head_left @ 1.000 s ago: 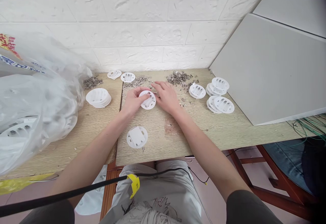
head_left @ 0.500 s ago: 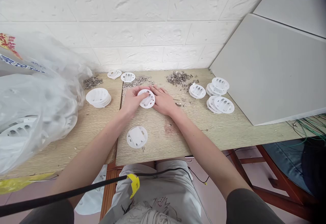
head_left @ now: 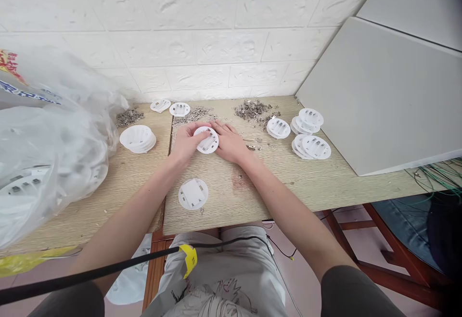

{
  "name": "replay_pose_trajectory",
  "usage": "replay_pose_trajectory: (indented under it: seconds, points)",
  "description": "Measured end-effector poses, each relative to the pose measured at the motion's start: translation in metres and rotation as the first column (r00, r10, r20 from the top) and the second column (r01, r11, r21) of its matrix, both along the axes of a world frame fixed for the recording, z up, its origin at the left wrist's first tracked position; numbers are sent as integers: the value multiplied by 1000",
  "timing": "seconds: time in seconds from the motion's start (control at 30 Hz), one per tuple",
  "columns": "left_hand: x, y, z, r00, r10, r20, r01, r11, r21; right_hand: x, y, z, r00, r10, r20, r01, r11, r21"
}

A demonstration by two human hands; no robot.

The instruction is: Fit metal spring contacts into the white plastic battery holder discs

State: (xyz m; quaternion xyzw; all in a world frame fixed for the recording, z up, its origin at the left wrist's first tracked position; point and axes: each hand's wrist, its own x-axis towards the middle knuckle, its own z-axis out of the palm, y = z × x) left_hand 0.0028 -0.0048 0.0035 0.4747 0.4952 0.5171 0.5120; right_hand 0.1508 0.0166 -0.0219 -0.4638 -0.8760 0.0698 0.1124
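A white disc (head_left: 208,145) is held in the left hand (head_left: 186,142). The right hand (head_left: 231,143) is positioned beside it. Metal parts (head_left: 251,109) are heaped on the worktop (head_left: 225,194) near the wall (head_left: 212,47).

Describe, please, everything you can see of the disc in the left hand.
The disc is white, round and apparently plastic, with small metal-looking pieces on its face. It faces the viewer over the table, gripped by the left hand, thumb on its face. The right hand is beside it; contact is unclear.

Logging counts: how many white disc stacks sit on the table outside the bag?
4: the left stack beside the plastic bag; on the right, an inner stack, a rear stack and a front stack. The bag may hide others.
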Motion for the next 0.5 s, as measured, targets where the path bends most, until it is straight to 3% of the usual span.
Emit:
replay_pose_trajectory:
  seconds: [0.27, 0.5]
  points:
    - [-1, -4, 6, 997, -24, 76, 15, 993, 113, -8, -3, 0, 987, 140, -72, -134, 987, 94]
    - [-3, -1, 4, 994, 34, 104, -44, 995, 94, -9, -4, -2, 979, 201, -17, -200, 978, 50]
